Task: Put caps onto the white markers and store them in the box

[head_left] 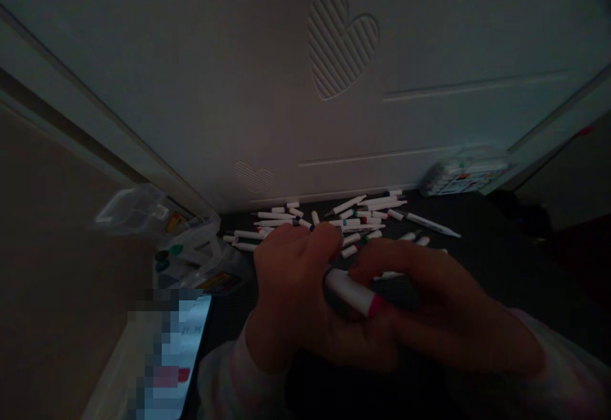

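Note:
Both of my hands are on a white marker [351,289] with a pink end, held over the dark surface. My left hand [291,286] is closed around its far part, which is hidden in the fist. On the pink-ended side, my right hand [439,305] grips the marker between thumb and fingers. Behind my hands lie several loose white markers [382,205] and short caps [349,252], with coloured ends in red, green and teal. Dim light hides finer detail.
A clear plastic case [203,261] stands open at the left, a few dark and green-ended markers inside. Below it lies a lit phone [191,343]. A filled marker case [465,175] stands at the back right, by a white panel [267,89] with embossed hearts.

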Tool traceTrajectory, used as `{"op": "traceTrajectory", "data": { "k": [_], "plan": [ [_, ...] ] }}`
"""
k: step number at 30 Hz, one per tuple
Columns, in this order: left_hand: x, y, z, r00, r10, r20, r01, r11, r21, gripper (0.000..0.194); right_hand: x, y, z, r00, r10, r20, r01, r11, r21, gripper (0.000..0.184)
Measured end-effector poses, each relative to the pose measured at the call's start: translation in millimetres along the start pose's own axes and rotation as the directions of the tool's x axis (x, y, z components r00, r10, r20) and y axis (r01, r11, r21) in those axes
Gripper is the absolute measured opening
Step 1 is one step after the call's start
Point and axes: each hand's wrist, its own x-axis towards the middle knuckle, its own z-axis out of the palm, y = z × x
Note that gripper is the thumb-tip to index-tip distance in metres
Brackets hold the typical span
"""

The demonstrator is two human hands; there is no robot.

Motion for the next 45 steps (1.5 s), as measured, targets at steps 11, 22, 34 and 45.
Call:
{"op": "traceTrajectory", "data": {
  "k": [11,22,34,45],
  "plan": [
    [0,-4,1.2,0.999,0.023,-0.032,-0.023,1.0,-0.002,0.036,2,1,-1,1.0,0.003,0.002,-0.003,1.0,-0.009,0.023],
    [7,-27,-4.7,0.925,-0.331,0.185,0.377,0.846,-0.376,0.032,4,16,-11,0.929,0.234,-0.286,-0.236,0.971,0.03,0.019],
    [4,-25,5.5,0.826,-0.113,0.552,0.451,0.721,-0.527,0.048,11,26,-1,0.931,0.332,-0.15,-0.31,0.938,0.156,0.017],
    [3,-26,11.8,0.979,-0.201,-0.015,0.197,0.969,-0.148,0.024,10,26,0,0.85,0.393,-0.351,-0.322,0.915,0.244,0.01]
  ]
}}
